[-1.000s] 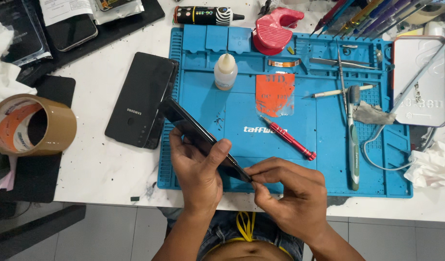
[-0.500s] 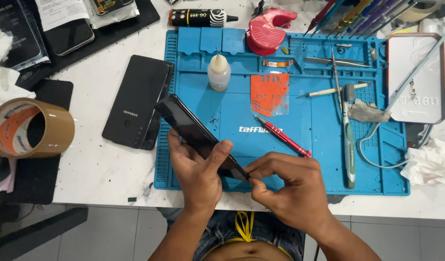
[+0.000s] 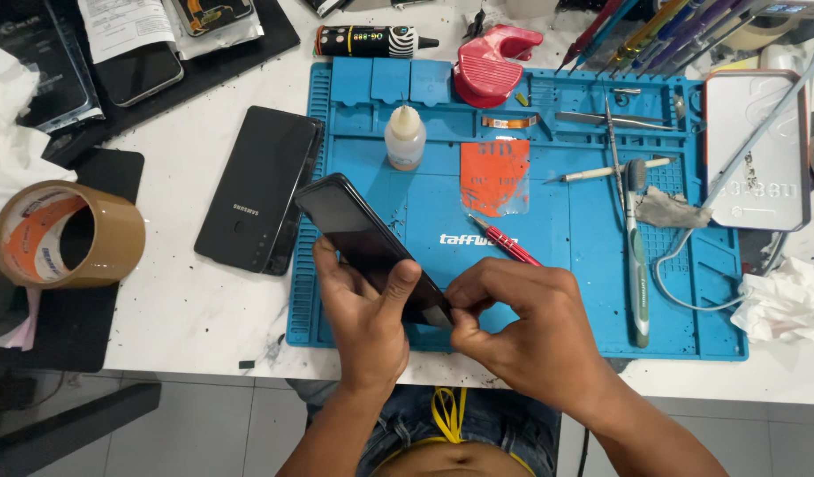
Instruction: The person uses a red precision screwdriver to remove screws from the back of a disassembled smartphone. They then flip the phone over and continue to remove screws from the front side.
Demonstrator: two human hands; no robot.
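While seemingly pinching: fingers (image 3: 464, 296) on phone (image 3: 363, 238).

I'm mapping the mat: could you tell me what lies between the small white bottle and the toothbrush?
The head view shows an orange translucent sheet between the bottle and toothbrush.

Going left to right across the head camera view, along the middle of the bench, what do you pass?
Brown tape roll → black phone lying face down → dark phone held in the left hand → right hand → grey-handled brush → crumpled white tissue.
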